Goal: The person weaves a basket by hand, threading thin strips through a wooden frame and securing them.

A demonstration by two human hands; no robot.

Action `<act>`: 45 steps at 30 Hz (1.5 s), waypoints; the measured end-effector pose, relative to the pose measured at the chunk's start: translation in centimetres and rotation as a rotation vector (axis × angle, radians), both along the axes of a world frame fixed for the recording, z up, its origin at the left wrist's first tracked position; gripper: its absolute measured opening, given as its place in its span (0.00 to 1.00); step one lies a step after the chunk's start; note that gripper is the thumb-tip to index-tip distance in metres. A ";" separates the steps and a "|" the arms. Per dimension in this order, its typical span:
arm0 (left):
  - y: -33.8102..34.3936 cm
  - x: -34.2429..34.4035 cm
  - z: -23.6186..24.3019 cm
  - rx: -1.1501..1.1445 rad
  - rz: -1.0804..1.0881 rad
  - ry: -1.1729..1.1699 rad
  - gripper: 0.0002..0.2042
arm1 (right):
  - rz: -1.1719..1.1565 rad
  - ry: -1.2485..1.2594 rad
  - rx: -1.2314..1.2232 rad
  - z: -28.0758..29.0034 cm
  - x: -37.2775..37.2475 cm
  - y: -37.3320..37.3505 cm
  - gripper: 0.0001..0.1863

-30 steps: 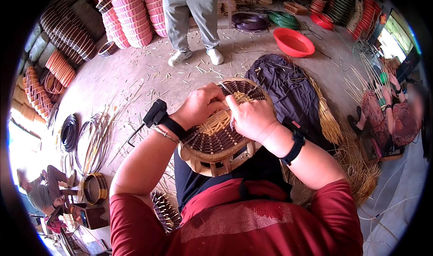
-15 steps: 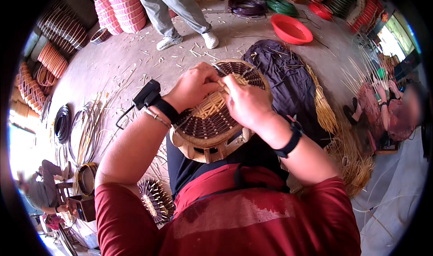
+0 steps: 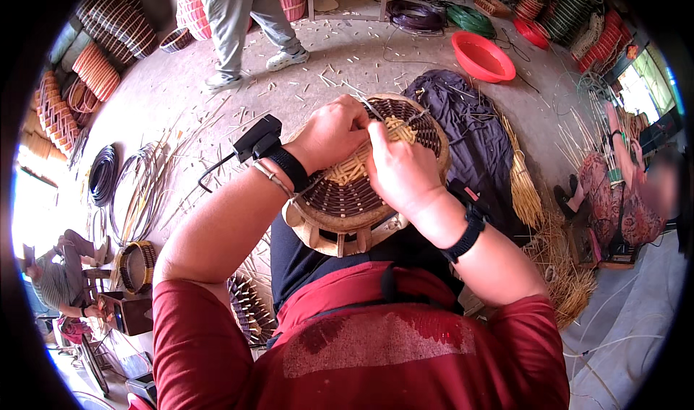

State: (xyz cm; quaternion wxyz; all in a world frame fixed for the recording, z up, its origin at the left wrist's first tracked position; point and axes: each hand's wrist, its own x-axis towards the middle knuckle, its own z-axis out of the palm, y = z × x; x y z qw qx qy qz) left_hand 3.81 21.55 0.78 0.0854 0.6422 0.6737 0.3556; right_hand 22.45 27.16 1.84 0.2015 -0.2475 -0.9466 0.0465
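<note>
A round wicker piece [image 3: 348, 206] rests on my lap, woven dark brown with a pale cane patch [image 3: 347, 170] across its middle. Its light wooden rim has short posts below on the near side. On the upper left of the weave, the fingers of my left hand [image 3: 334, 132] are curled in and pressed together; what they hold is hidden. My right hand [image 3: 406, 175] is closed close beside it, thumb and fingers pinching at a pale strip that is mostly covered. The fingertips of both hands almost meet.
Dark cloth [image 3: 463, 121], a straw bundle [image 3: 522, 171] and a red basin [image 3: 483, 56] lie to the right. A spiky unfinished basket [image 3: 249, 309] sits by my left side. Coils of cane [image 3: 137, 200] are at left. Other people sit left and right; one stands ahead.
The standing person has stepped left. My view has shifted slightly, and my hands have drawn closer together over the pale weave.
</note>
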 end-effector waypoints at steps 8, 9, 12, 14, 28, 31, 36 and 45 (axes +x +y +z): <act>0.1 -0.9 -0.1 0.014 -0.146 -0.003 0.07 | 0.037 0.201 -0.316 0.8 0.5 1.2 0.21; 0.1 -1.0 0.1 0.025 -0.172 0.001 0.07 | 0.043 0.221 -0.325 0.7 0.6 1.3 0.21; 0.1 -1.0 0.4 0.089 -0.220 0.093 0.06 | 0.045 0.257 -0.346 0.6 0.4 1.5 0.22; 0.1 -0.5 0.6 0.118 -0.199 0.149 0.06 | 0.024 0.244 -0.351 0.8 0.4 1.4 0.22; 0.5 -1.2 0.5 0.081 -0.245 0.045 0.08 | 0.007 0.199 -0.375 1.4 0.4 0.6 0.27; 0.2 -1.4 1.2 -0.021 -0.208 -0.042 0.08 | 0.045 0.206 -0.268 1.1 0.5 0.8 0.27; -0.7 -0.3 1.8 0.075 0.001 0.022 0.09 | 0.026 0.160 -0.107 0.6 0.2 2.2 0.25; -2.0 -0.3 2.0 0.135 0.044 0.106 0.06 | 0.199 0.210 -0.083 0.3 -0.8 4.1 0.20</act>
